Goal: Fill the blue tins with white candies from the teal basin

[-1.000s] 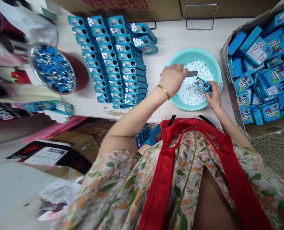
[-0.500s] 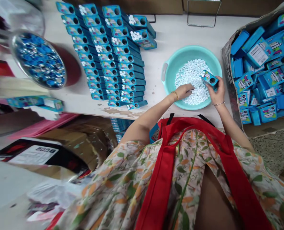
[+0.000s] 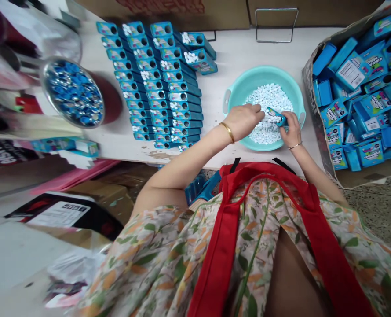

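My right hand (image 3: 291, 129) is closed around a small blue candy box (image 3: 282, 118), tilted over the turquoise basin (image 3: 236, 88). White candies lie on top of the box's left end. Beside that end, my left hand (image 3: 246, 121) is held with curled fingers, back of the hand up, white candies at its fingertips. Its palm is hidden. Loose white candies (image 3: 264, 137) cover the bottom of the basin under both hands.
Rows of upright blue boxes (image 3: 157, 94), some topped with white candies, stand left of the basin. A metal pot (image 3: 45, 81) of blue-and-silver pieces is farther left. At right, a carton (image 3: 317, 127) holds many blue boxes. A wire handle (image 3: 276, 42) lies behind the basin.
My left hand has risen from the candies to the box's left end. The box has moved left and tilted, with more candies on it. The view has shifted slightly.
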`<action>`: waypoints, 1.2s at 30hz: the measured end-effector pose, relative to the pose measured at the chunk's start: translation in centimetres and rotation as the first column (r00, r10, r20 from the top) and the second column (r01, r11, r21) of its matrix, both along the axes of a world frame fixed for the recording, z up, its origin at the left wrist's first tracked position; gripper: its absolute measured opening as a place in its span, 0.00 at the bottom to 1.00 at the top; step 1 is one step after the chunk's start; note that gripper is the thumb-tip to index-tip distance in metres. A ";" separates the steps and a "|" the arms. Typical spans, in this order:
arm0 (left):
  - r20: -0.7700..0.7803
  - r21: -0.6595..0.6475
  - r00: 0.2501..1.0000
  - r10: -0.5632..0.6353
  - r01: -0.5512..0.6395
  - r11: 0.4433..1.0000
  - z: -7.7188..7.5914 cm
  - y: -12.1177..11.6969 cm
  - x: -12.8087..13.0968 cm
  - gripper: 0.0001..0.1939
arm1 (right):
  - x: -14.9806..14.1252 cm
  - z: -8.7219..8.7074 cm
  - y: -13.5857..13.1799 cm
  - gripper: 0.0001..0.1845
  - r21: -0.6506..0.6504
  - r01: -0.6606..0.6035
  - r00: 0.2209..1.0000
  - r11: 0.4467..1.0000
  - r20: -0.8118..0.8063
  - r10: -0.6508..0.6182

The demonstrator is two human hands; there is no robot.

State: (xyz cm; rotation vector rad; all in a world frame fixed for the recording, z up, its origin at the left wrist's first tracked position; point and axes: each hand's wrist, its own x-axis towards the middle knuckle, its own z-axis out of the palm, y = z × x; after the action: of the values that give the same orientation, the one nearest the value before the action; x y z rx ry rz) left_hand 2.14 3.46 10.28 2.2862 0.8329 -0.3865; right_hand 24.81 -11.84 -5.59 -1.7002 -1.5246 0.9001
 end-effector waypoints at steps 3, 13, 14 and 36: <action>-0.005 0.049 1.000 0.010 -0.010 0.999 1.7 -1.3 2.2 0.19 | -0.8 0.0 0.0 0.26 0.025 -0.002 1.000 1.000 -0.005 0.002; -0.099 0.083 0.970 0.223 -0.215 0.973 -5.6 2.2 -0.8 0.22 | 0.3 1.0 -0.2 0.31 -0.038 0.107 0.994 0.994 -0.003 -0.107; -0.121 0.075 0.961 0.249 -0.241 0.968 -7.8 2.3 -1.0 0.22 | 0.6 1.1 -0.2 0.32 -0.036 0.123 0.992 0.992 -0.008 -0.123; 0.386 -0.317 0.902 0.195 -0.068 0.946 -9.3 -3.1 -3.6 0.18 | 2.0 -0.4 1.2 0.36 -0.028 0.222 0.972 0.975 -0.068 -0.223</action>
State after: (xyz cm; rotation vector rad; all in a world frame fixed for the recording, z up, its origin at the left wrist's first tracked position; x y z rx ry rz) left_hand -1.50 0.34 1.01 1.9176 0.6560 0.0409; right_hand 26.79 -10.60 -5.96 -1.7929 -1.2532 0.8503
